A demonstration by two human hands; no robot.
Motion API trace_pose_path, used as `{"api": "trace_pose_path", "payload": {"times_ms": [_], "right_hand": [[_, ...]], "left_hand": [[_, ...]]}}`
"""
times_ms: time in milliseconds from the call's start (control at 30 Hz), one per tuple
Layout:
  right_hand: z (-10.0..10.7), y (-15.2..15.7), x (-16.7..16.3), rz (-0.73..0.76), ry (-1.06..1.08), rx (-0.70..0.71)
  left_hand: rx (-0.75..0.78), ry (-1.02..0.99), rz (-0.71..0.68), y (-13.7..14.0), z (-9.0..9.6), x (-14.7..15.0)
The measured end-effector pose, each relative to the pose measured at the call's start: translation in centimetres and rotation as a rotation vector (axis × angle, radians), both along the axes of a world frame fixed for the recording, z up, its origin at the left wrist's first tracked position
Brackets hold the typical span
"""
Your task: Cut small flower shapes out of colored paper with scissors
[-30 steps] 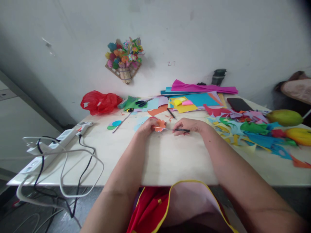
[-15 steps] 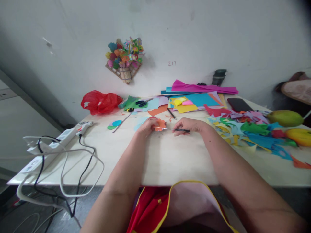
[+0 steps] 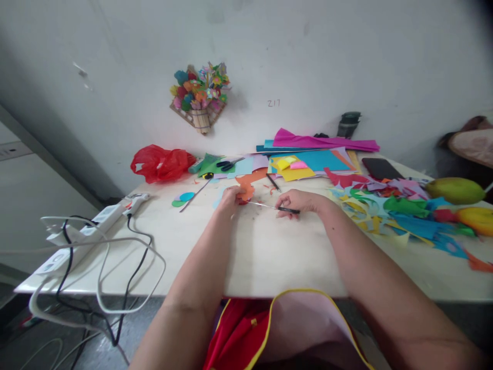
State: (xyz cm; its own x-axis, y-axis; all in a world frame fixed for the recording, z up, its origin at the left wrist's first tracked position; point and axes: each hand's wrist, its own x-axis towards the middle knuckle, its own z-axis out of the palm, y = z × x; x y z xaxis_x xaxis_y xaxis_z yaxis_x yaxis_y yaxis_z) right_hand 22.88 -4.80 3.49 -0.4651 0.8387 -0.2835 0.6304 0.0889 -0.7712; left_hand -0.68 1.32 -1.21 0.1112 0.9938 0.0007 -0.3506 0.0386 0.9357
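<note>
Pinched in my left hand (image 3: 230, 199) is an orange paper flower (image 3: 247, 192) with a scalloped edge; a bit of red shows under its lower edge. My right hand (image 3: 295, 203) is closed round the black handle of scissors (image 3: 283, 209), seen nearly edge-on. Their thin metal blades point left and reach the lower edge of the flower, close to my left fingertips. Small orange scraps (image 3: 272, 188) lie on the table just beyond my hands, beside a black pen (image 3: 273, 182).
Coloured paper sheets (image 3: 323, 160) and a second pair of scissors (image 3: 228, 165) lie at the back. Many paper offcuts (image 3: 408, 208), a phone (image 3: 381, 168) and mangoes (image 3: 456, 190) are at right. A red plastic bag (image 3: 162, 163), paper circles (image 3: 187, 196) and a power strip (image 3: 92, 226) are at left.
The orange flower has turned and tilted up in my left hand, which has shifted slightly left. The scissors blades now lie lower, along its bottom edge; my right hand has barely moved.
</note>
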Motion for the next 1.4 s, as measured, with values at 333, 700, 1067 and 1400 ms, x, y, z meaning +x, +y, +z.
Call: {"api": "trace_pose_path", "payload": {"times_ms": [333, 700, 1067, 1400], "right_hand": [[-0.5, 0.8, -0.9, -0.182, -0.486, 0.476], [-2.2, 1.9, -2.1, -0.283, -0.216, 0.577], [-1.8, 1.1, -3.7, -0.480, 0.639, 0.139], [-2.6, 1.8, -4.3, -0.553, 0.696, 0.170]], "left_hand": [[0.057, -0.110, 0.135, 0.0, 0.1, 0.5], [0.022, -0.108, 0.009, -2.0, 1.0, 2.3], [0.045, -0.102, -0.064, -2.0, 0.8, 2.5], [0.069, -0.058, -0.094, -1.9, 0.3, 2.7]]}}
